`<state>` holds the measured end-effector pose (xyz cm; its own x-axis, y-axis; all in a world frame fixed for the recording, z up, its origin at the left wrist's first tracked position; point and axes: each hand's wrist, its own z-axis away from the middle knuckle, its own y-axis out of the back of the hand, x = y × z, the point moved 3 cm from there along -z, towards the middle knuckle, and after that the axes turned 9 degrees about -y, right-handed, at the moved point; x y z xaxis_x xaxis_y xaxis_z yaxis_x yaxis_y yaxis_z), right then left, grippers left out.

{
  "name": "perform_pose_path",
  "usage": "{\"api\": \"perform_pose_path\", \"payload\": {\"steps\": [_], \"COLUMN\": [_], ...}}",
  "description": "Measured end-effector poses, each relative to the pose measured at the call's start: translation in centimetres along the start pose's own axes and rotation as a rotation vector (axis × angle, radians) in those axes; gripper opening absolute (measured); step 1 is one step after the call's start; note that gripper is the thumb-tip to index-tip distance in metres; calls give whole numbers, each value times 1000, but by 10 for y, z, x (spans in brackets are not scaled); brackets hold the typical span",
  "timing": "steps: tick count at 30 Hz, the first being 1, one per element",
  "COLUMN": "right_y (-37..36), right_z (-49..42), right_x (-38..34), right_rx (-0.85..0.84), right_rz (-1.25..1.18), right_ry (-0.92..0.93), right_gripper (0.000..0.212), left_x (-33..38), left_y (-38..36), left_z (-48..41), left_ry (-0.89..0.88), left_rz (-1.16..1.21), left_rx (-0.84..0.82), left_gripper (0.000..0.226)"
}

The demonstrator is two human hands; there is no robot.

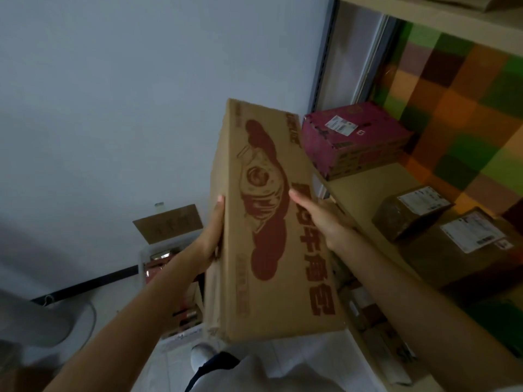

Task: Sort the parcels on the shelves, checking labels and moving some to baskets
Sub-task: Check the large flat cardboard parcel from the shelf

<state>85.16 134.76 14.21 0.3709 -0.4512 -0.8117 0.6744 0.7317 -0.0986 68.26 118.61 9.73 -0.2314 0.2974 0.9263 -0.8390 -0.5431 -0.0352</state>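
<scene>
A long brown cardboard box (266, 222) with a dark red printed picture and characters is held up in front of the shelf, between both hands. My left hand (212, 236) presses flat against its left side, fingers straight. My right hand (317, 216) lies against its right side with fingers straight along the printed face. On the shelf (365, 190) to the right stand a magenta box (353, 137) with a white label, a small brown taped parcel (410, 213) and a larger brown labelled parcel (475, 244).
Below on the left, a white basket (169, 281) holds several packets, with a cardboard sign (168, 223) behind it. A lower shelf (368, 306) holds more parcels. A white wall fills the left; a colourful checked panel backs the shelf. A white fan base (56, 321) stands on the floor.
</scene>
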Motion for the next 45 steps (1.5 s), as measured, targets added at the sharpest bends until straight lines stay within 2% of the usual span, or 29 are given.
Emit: {"api": "perform_pose_path", "payload": {"steps": [2,4,6,9,12,15,16,17,18,20,21,23,24,26,27,28,30,31,35,36,38,40,42,45], "right_y": [-5,-7,-11,-21,-39,-41,-32,-19,-1,37,49,65,63,67,68,65,60,57,55,55,52,51,52,55], "right_z": [2,1,1,-8,-13,-12,-18,-23,-28,-42,-42,-36,-24,-21,-20,-22,-27,-25,-27,-27,-23,-20,-19,-18], "right_x": [-5,-4,1,13,12,4,4,10,20,54,68,84,76,70,68,67,69,69,77,80,83,84,85,89], "right_rx": [69,100,120,154,195,158,196,252,334,410,378,230,207,209,238,253,311,325,366,388,438,477,503,532], "right_rz": [102,132,115,68,140,162,118,90,77,78,41,23,9,10,-6,-20,-22,-22,-51,-59,-69,-75,-74,-57], "right_ry": [75,106,114,139,177,191,208,183,132,-88,-197,-305,-313,-227,-173,-116,-78,-77,-54,-39,-1,41,72,77], "right_gripper": [15,18,21,44,39,48,44,42,54,93,98,94,89,85,85,87,93,93,84,82,64,53,50,57], "left_x": [-1,-7,-5,22,33,21,17,11,4,-11,-13,-17,-13,-5,-1,2,1,-1,23,26,22,11,2,-4], "left_y": [1,8,13,7,14,39,44,47,49,54,57,63,63,61,59,59,58,58,55,50,36,37,39,33], "left_z": [4,5,7,15,18,19,22,27,30,31,33,38,40,40,39,39,34,33,28,29,45,55,49,50], "left_ry": [25,21,26,-98,-194,-200,-208,-222,-218,-182,-175,-194,-206,-278,-301,-338,-307,-240,-214,-200,-193,-178,-172,-129], "left_rz": [120,122,84,-63,-54,93,159,215,253,317,350,365,351,255,142,-19,-262,-261,-249,-202,-151,-126,-119,-95], "left_rx": [-48,-126,-104,-121,-93,-61,-49,-45,-49,-90,-118,-134,-140,-14,97,178,181,154,123,93,-22,-37,-13,4], "left_gripper": [118,101,93,78,61,70,66,58,55,75,86,93,89,64,56,58,74,82,114,114,97,105,106,95]}}
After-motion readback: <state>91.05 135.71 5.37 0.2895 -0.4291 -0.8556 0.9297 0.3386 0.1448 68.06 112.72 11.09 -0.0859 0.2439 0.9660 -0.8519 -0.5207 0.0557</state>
